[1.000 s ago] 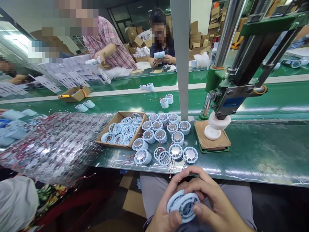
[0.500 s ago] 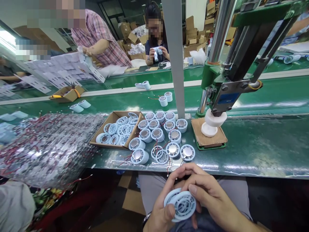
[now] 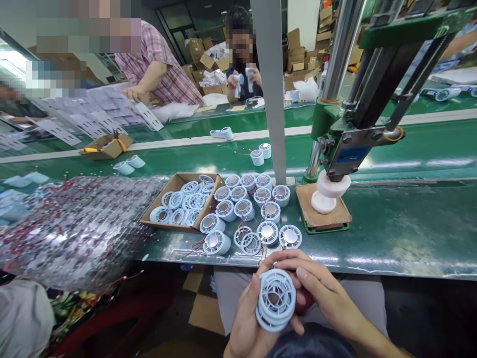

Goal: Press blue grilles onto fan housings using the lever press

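Above my lap, a small stack of light-blue spoked plastic rings (image 3: 276, 298) faces upward between both hands. My left hand (image 3: 248, 313) is wrapped round the stack from the left and below, thumb along its left edge. From the right, my right hand (image 3: 322, 283) curls its fingers over the far and right side of the rings; some fingertips are hidden behind them. Past my hands, on the green bench, stand several light-blue round housings with silver discs (image 3: 267, 232) and thin wires. Two loose rings (image 3: 251, 243) lie overlapping near the front edge.
A cardboard box (image 3: 145, 220) of blue rings stands left of the housings. Farther left lies a pile of wired parts (image 3: 85, 228). On the right stands a green hand press (image 3: 348, 144) with a white round die over a cardboard-covered base (image 3: 305, 206). Two people work across the bench.
The ring stack has been tilted up and raised slightly, so its spoked face shows more squarely. Both hands shifted with it. Across the bench, one person now holds two blue parts apart.
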`<state>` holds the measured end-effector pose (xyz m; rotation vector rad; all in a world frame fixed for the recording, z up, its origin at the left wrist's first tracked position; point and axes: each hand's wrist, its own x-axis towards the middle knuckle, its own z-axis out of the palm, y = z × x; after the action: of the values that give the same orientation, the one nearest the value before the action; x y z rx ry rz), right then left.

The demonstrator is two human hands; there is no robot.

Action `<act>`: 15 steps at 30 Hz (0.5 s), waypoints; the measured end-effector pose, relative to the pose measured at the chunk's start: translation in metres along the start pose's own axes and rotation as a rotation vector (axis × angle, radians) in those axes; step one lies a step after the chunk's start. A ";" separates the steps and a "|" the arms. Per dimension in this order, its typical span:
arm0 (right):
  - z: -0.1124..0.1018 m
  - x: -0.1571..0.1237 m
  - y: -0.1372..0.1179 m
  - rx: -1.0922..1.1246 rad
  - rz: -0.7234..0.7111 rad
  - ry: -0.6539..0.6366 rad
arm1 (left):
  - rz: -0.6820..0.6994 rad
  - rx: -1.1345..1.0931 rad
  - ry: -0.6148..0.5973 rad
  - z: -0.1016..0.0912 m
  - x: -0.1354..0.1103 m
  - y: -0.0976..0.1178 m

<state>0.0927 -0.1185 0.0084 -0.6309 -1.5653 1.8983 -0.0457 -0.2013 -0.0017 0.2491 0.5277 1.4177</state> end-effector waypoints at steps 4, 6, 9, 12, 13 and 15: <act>-0.005 -0.004 0.005 -0.094 -0.002 -0.004 | 0.019 0.011 0.090 0.003 0.002 0.000; -0.007 -0.006 0.005 -0.160 -0.018 -0.019 | 0.029 0.021 0.139 0.005 0.003 0.000; -0.007 -0.008 0.003 -0.291 -0.017 -0.075 | 0.057 0.055 0.226 0.010 0.002 0.000; -0.006 -0.007 0.001 -0.371 -0.007 -0.113 | 0.061 0.085 0.277 0.012 0.001 -0.001; -0.005 -0.007 0.002 -0.374 -0.002 -0.109 | 0.060 0.084 0.279 0.012 0.001 -0.001; -0.005 -0.006 0.004 -0.363 0.011 -0.094 | 0.057 0.066 0.271 0.011 0.000 -0.002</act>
<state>0.1001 -0.1199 0.0037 -0.7106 -1.9939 1.6836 -0.0382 -0.1995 0.0071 0.1251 0.7961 1.5008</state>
